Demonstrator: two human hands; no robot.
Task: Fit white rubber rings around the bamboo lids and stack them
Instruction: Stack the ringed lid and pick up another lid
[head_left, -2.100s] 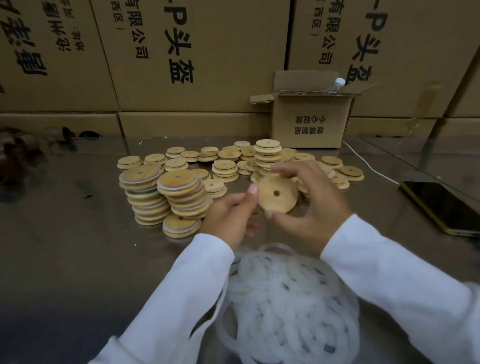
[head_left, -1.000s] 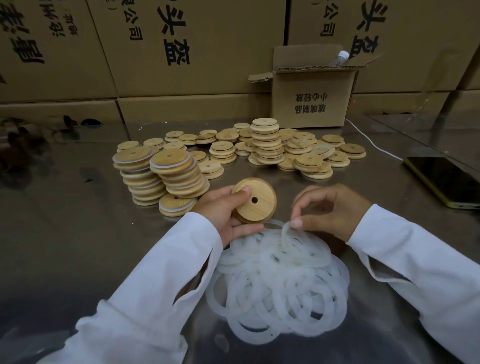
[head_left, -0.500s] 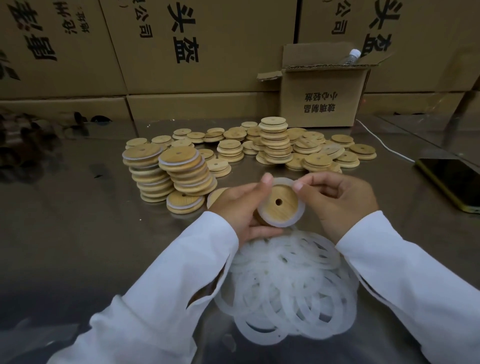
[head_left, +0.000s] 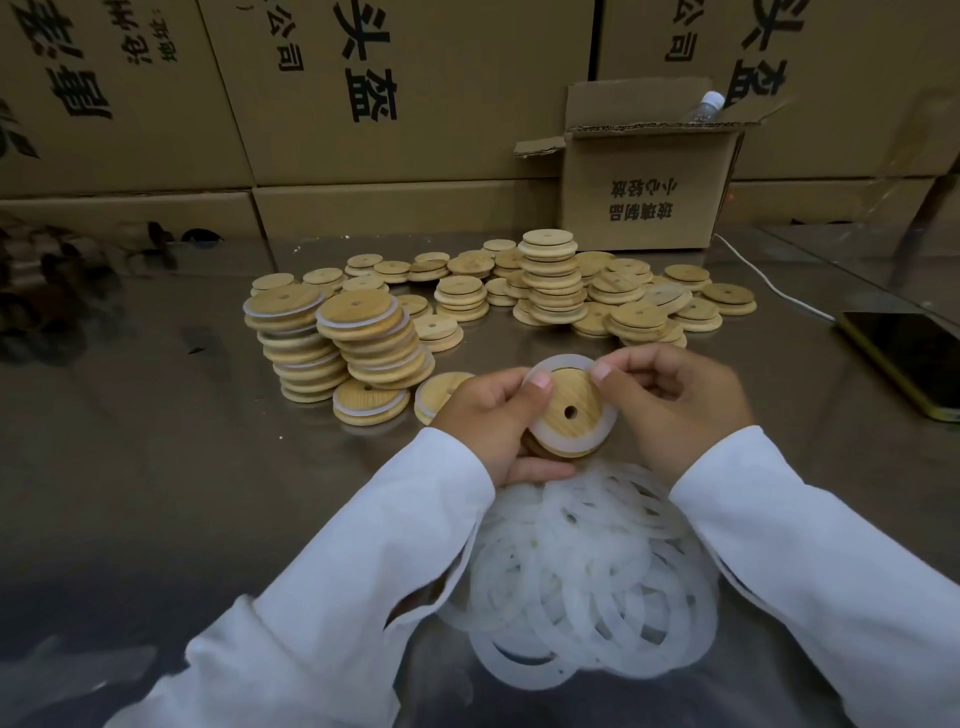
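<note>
Gripping bamboo lid (head_left: 577, 394) in left hand (head_left: 483, 410) while pinching white rubber ring (head_left: 563, 359) with right hand (head_left: 675, 402) fingers (head_left: 605, 372) to stretch it over the rim.

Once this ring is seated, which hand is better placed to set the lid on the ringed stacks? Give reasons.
Likely the left hand: it grips the lid and the ringed stacks stand on its side. The right hand only pinches the ring at the lid's top edge.
</note>
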